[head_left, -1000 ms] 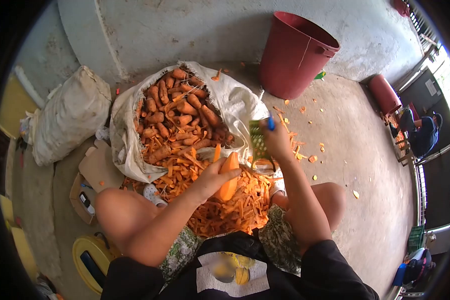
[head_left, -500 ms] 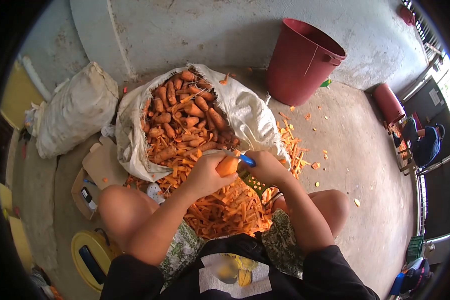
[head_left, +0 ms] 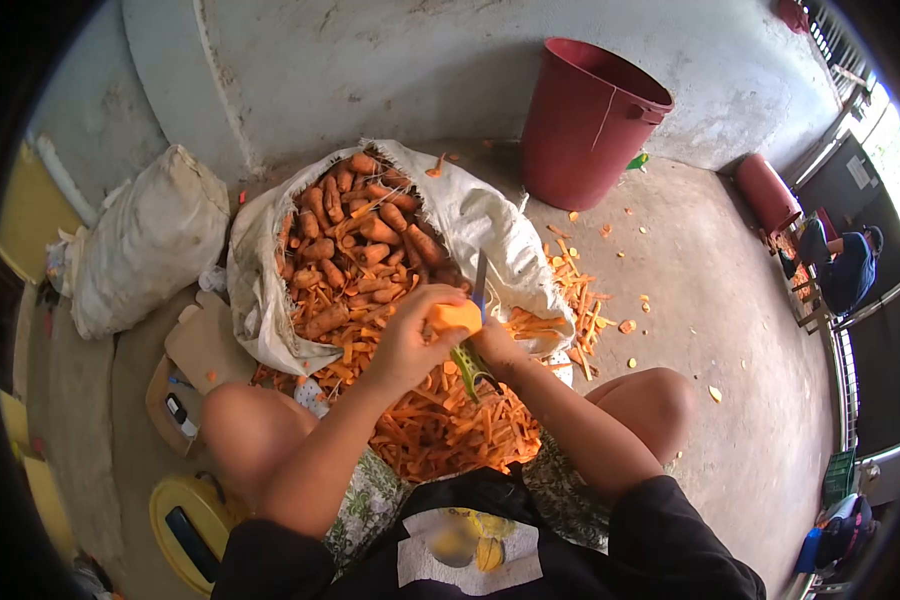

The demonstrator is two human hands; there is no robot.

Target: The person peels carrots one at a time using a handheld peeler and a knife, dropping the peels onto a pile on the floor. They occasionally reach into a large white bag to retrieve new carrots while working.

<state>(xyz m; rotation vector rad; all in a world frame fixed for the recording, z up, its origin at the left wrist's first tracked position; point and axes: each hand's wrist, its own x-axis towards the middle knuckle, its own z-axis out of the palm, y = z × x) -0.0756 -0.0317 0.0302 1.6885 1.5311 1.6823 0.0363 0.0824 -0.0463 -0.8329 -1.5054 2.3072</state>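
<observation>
In the head view, your left hand (head_left: 407, 345) is closed around a carrot (head_left: 454, 317), gripping it from its 9 o'clock side so the far face is open to the blade. Your right hand (head_left: 497, 347) is wrapped on a peeler (head_left: 467, 362) that touches the carrot, its blue end pointing to 12 o'clock. Both hands sit between your knees, above the peel pile (head_left: 450, 435) at 6 o'clock, probably so strips drop there. The open sack (head_left: 490, 225) of carrots lies near at 11 o'clock, within easy reach. The red bucket (head_left: 590, 120) stands well apart at 1 o'clock.
</observation>
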